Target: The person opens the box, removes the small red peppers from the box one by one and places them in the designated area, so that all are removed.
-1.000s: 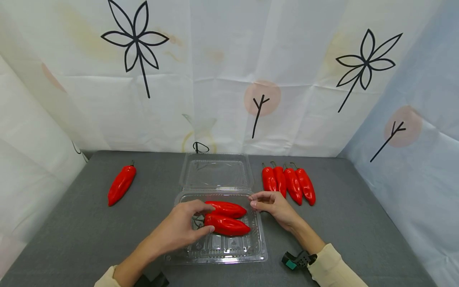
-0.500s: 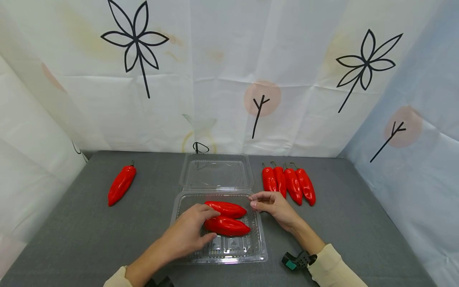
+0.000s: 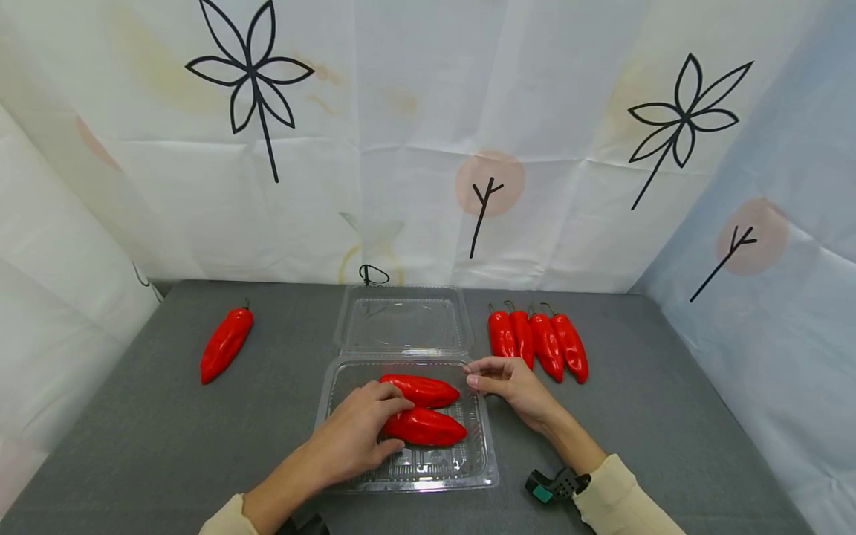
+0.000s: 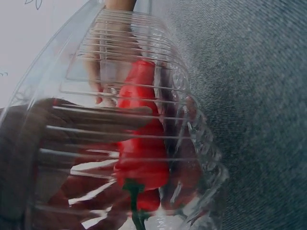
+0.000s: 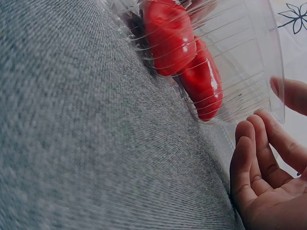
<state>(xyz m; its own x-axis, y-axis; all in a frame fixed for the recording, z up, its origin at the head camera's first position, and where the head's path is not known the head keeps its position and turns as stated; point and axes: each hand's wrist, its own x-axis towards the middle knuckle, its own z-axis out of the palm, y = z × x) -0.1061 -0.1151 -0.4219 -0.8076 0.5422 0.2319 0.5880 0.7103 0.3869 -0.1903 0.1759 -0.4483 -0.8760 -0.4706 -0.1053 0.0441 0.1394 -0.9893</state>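
The left hand (image 3: 357, 435) has slid further right into the clear clamshell box (image 3: 483, 467) and the near pepper (image 3: 428, 426) has shifted with it; its fingers curl round that pepper's stem end. Far left, a lone pepper (image 3: 226, 343) lies apart. The far pepper (image 3: 421, 389) lies touching the near one. The right hand (image 3: 511, 383), fingers loosely curled, steadies the box's right rim. The light box might skid if pushed sideways. Four peppers (image 3: 538, 342) lie beyond; bare worktop (image 3: 669, 416) to the right.
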